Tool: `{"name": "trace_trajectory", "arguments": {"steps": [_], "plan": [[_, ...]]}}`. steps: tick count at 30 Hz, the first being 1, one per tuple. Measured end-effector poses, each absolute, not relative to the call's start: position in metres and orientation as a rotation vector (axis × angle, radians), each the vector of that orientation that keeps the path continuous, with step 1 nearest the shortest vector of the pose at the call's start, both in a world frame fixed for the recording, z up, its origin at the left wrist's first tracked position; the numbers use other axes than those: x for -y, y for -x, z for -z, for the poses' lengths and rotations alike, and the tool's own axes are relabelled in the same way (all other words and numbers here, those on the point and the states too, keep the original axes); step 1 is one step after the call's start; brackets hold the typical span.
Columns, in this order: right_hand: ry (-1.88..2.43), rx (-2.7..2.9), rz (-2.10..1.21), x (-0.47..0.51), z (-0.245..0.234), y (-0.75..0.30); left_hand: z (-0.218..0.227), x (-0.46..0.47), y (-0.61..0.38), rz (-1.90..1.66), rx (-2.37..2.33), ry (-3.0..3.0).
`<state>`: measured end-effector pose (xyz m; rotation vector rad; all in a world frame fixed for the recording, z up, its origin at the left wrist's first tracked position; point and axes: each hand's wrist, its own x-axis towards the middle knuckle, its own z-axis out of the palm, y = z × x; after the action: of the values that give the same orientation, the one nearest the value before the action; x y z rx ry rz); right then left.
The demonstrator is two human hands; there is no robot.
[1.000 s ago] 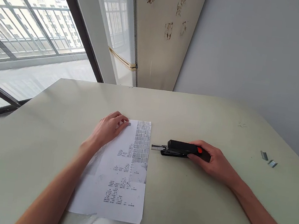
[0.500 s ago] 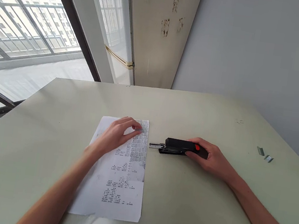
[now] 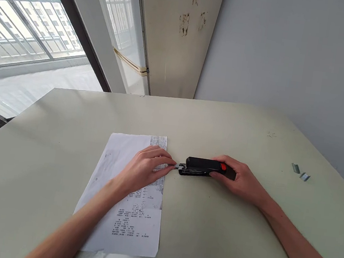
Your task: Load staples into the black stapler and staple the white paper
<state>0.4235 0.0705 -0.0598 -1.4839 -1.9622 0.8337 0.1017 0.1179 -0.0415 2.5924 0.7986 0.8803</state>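
Note:
My right hand (image 3: 234,176) is wrapped around the back end of a black stapler (image 3: 201,167) with a red patch, which lies on the table. A metal slide (image 3: 181,167) sticks out of the stapler's left end. My left hand (image 3: 155,167) is closed in a pinch at the tip of that slide, on a small grey strip of staples (image 3: 176,166) mostly hidden by the fingers. Below the left hand and forearm lies a printed sheet of paper (image 3: 135,243), its right edge just left of the stapler.
Two small strips of staples (image 3: 300,172) lie apart on the right side of the pale table (image 3: 208,236). Beyond the table are a grey wall (image 3: 297,57), a cream panel (image 3: 175,61) with worn patches, and a window (image 3: 24,18) at left.
My left hand has moved right and slightly down, from over the paper to the stapler's metal slide, carrying the strip. My right hand keeps its hold; the view has shifted slightly.

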Motion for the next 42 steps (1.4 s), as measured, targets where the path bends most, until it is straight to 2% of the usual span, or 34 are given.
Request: {"name": "trace_trajectory", "arguments": {"steps": [24,32,42], "plan": [[1.503,1.963,-0.815,-0.070,0.057,-0.423,0.042,-0.116,-0.105,-0.922,-0.814,-2.607],[1.489,1.963,-0.840,-0.072,0.058,-0.424,0.044,-0.115,-0.106,-0.851,-0.842,-2.662],[1.488,1.952,-0.852,-0.072,0.059,-0.425,0.041,-0.132,-0.081,-0.588,-0.863,-2.349]]}}
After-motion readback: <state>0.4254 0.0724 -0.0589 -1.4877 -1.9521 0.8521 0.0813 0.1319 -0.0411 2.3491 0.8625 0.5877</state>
